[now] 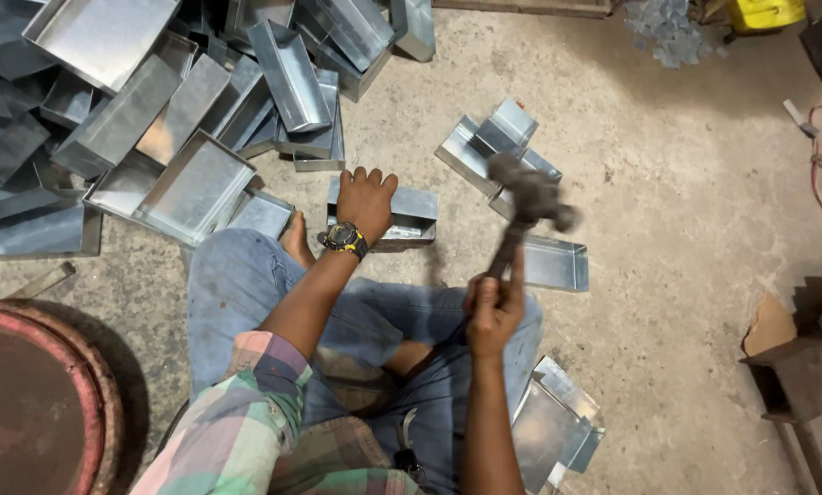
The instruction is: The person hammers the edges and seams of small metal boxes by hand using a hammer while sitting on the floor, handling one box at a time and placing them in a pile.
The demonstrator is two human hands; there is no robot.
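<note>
Head view here, I'm looking down at someone sitting on the concrete floor (667,275). The left hand (366,197) lies flat, fingers spread, pressing on a small sheet-metal tray (413,213) just past the knees. The right hand (493,312) is wrapped tight around a hammer (525,206), raised and motion-blurred, to the tray's right. A big pile of trays (182,101) sits upper left.

Concrete floor (686,229); sheet-metal trays (195,188) heaped; rusty round lid (26,403)
</note>
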